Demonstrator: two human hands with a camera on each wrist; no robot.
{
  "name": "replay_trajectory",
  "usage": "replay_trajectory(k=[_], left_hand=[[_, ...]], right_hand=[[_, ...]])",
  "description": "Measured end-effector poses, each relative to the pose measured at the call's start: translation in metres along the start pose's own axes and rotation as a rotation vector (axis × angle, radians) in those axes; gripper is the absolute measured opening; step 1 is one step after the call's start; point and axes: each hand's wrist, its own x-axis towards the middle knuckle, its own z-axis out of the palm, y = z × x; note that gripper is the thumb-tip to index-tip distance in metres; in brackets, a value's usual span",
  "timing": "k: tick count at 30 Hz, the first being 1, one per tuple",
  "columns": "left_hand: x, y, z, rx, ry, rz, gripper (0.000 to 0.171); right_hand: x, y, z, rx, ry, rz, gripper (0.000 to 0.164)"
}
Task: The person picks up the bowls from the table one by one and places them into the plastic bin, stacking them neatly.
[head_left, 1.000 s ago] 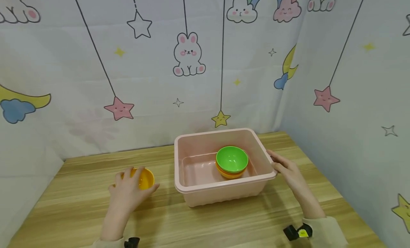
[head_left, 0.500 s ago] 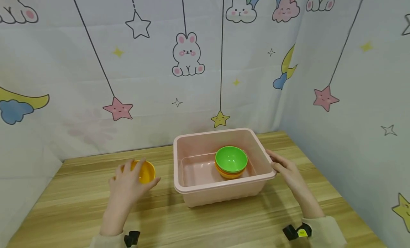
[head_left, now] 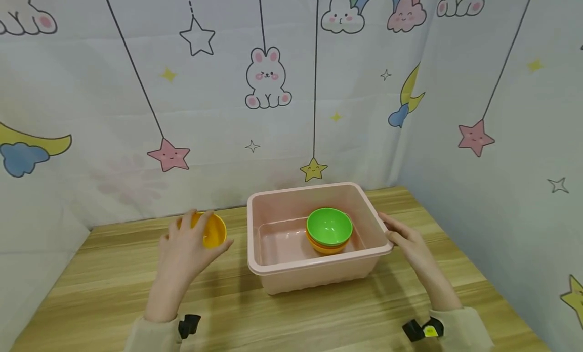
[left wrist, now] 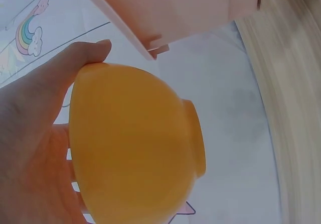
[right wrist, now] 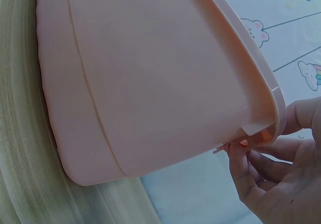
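Note:
My left hand grips a yellow-orange bowl by its rim, left of the pink plastic bin. The left wrist view shows that bowl tipped on its side, with the thumb at its rim and the other fingers partly hidden behind it. At the bin's right end, my right hand holds the rim of the pink bin. In the right wrist view, fingers and thumb pinch around the rim's corner. Inside the bin, a green bowl sits stacked on orange below it.
The bin stands on a wood-grain table towards the back. Behind the table hangs a white cloth printed with stars and rabbits, and another printed wall runs along the right side.
My left hand has lifted the yellow-orange bowl and carried it away from me and slightly right. The right hand, bin and stacked bowls have stayed in place.

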Motion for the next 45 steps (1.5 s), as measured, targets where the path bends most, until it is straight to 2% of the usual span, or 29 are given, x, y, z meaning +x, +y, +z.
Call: replay_trajectory(k=[10, 20, 45], left_hand=[[0.008, 0.01, -0.011, -0.002, 0.016, 0.016, 0.074], [0.017, 0.019, -0.015, -0.006, 0.028, 0.048, 0.075], [0.04, 0.058, -0.031, -0.023, -0.022, 0.115, 0.074]], right_hand=[[0.001, 0.002, 0.0, 0.01, -0.005, -0.008, 0.048], [0.001, 0.003, -0.001, -0.008, -0.003, -0.008, 0.047], [0.001, 0.0, -0.001, -0.028, 0.001, -0.007, 0.047]])
